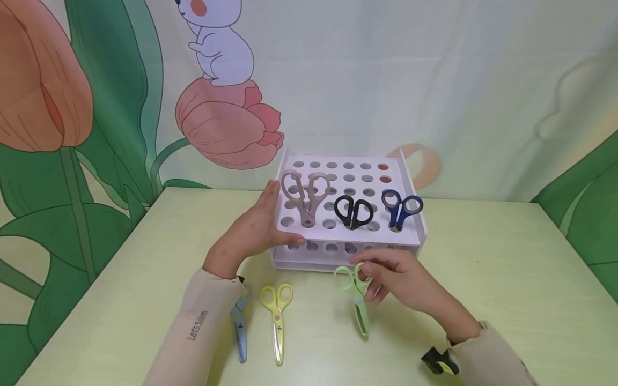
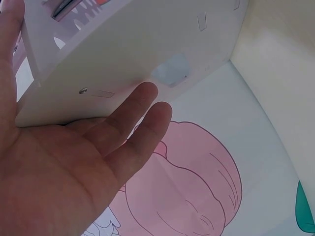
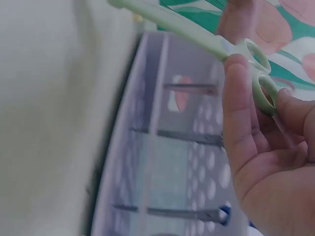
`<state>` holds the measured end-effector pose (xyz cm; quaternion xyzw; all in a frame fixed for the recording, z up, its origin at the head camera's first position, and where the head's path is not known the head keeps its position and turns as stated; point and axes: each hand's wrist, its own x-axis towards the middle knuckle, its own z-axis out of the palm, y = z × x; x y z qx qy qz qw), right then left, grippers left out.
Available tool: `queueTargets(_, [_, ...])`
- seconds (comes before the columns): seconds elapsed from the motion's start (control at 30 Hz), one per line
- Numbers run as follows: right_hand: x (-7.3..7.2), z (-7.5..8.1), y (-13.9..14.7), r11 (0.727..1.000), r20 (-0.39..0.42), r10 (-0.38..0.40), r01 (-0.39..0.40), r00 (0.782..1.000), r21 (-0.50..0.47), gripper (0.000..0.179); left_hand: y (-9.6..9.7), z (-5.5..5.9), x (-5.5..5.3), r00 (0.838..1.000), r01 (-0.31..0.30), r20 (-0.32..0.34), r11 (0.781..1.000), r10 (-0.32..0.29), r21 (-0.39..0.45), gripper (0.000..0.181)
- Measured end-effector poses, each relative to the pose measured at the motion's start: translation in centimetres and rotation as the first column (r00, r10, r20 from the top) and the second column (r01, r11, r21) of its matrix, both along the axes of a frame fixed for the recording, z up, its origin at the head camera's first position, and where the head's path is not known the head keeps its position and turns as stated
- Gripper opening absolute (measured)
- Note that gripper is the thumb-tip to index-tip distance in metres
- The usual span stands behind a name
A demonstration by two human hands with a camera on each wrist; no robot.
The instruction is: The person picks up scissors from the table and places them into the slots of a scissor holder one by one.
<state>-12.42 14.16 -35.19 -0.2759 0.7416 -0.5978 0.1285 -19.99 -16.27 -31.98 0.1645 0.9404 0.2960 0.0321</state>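
A white perforated rack (image 1: 350, 234) stands at the back of the table. My left hand (image 1: 258, 222) rests on its left side, fingers straight along the outer panel and thumb across the front edge. In front of the rack, my right hand (image 1: 393, 273) pinches light green scissors (image 1: 358, 295) by one handle loop, blades pointing down and toward me. Three pairs of scissors stand handles-up in the front holes: greyish-pink scissors (image 1: 309, 206), black scissors (image 1: 352, 217) and dark blue scissors (image 1: 397, 214). In the right wrist view, their blades hang inside the rack.
Yellow scissors (image 1: 277, 321) lie on the pale table (image 1: 483, 257), left of the green ones. Beside them are blue-grey scissors (image 1: 240, 327), partly under the left sleeve (image 1: 193, 321). A printed curtain (image 1: 338, 80) hangs behind the rack.
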Motion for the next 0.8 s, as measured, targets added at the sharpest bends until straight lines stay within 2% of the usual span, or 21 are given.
queueTargets(0.2, [0.0,1.8,1.7,0.997,-0.039,-0.08,0.08,0.996,0.004,0.02,0.0,-0.1,0.0,1.0,-0.005,0.006,1.0,0.005,-0.004,0.134])
queueTargets(0.4, [-0.1,3.3,3.6,0.987,-0.086,-0.16,0.161,0.983,0.008,0.014,0.1,0.0,0.0,1.0,-0.006,0.003,1.0,0.006,-0.003,0.134])
queueTargets(0.7, [-0.2,4.9,6.2,0.96,-0.168,-0.275,0.279,0.947,0.001,0.014,0.1,0.1,0.1,1.0,-0.013,0.016,1.0,0.014,-0.014,0.134])
queueTargets(0.8, [-0.4,5.3,7.1,0.953,-0.171,-0.303,0.301,0.938,-0.033,0.013,0.1,0.1,0.1,1.0,-0.018,0.019,1.0,0.018,-0.018,0.134])
